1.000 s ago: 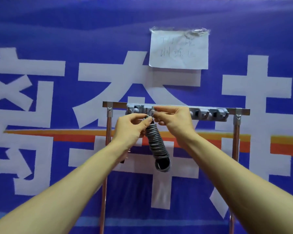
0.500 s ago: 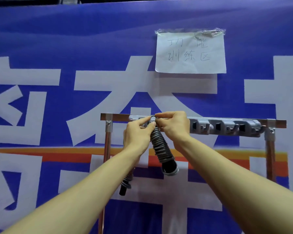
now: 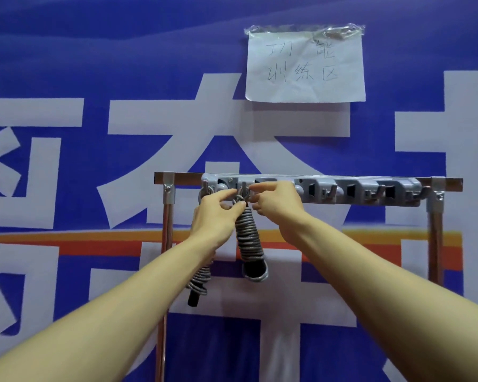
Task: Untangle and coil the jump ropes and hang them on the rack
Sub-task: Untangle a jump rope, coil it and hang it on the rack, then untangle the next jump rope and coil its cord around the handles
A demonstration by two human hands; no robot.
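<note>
**Coil at the second hook, both hands at its top**

A metal rack (image 3: 185, 179) stands in front of a blue banner (image 3: 66, 64) printed with large white characters and an orange stripe. A grey hook strip (image 3: 353, 188) runs along the rack's top bar.

The coiled jump rope (image 3: 249, 238), a tight grey bundle, hangs straight down below the second hook (image 3: 244, 191) from the left. Its top loop sits at that hook. A dark handle end (image 3: 254, 270) shows at the bottom of the coil.

The left hand (image 3: 218, 213) reaches in from the left. Its lower fingers curl around the very top of the coil, pinching it just under the hook, while one finger stretches up towards the strip.

The right hand (image 3: 276, 205) comes in from the other side. Its forefinger lies along the strip, with the tip beside the hook, and its remaining fingers are bent in close to the coil's top. Whether they actually grip the loop cannot be told.

A second jump rope (image 3: 200, 279) hangs from the first hook (image 3: 206, 188), at the strip's left end. The left forearm hides most of it, and a black handle (image 3: 193, 300) pokes out at the bottom.

A paper note (image 3: 305, 64) with handwritten characters is taped to the banner above the rack.
</note>
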